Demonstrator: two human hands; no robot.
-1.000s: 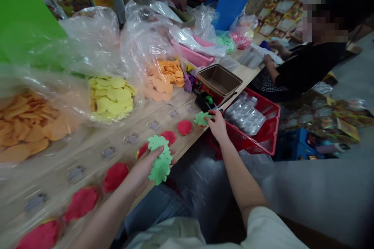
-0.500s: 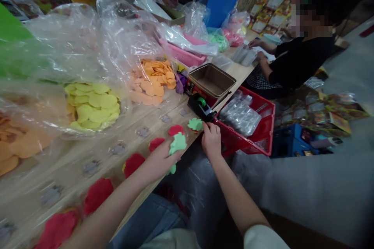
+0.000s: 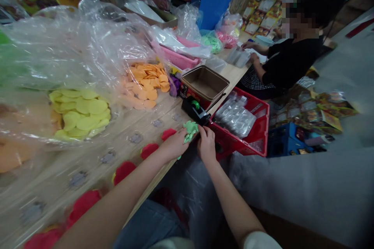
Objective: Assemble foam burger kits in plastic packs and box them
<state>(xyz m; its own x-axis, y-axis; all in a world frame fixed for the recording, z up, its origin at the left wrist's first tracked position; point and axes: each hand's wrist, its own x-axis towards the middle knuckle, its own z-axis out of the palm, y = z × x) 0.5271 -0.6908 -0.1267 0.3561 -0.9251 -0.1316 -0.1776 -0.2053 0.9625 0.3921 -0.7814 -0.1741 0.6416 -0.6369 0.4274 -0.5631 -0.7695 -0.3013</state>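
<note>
Green foam shapes: I see a small stack of pale green, lobed, leaf-like cut-outs. They sit at the near edge of the table, between my two hands.
Left hand: the arm reaches in from the lower left and the fingers are closed around the stack, thumb side up.
Right hand: it is knuckles up with the fingers curled, and the fingertips touch the right side of the stack. I cannot tell if it pinches the stack.
Hands together: they are nearly touching, with the stack between them.
Red foam shapes: a row lies flat along the table edge, to the left of my left hand.
Tape dispenser: black, just beyond the green stack.
Red basket: it hangs at the table edge to my right and holds clear packets.
Brown box: open, behind the dispenser.
Clear bags: one holds yellow discs, and one farther along holds orange discs.
Co-worker: dark sleeves, both hands on the far end of the table.
</note>
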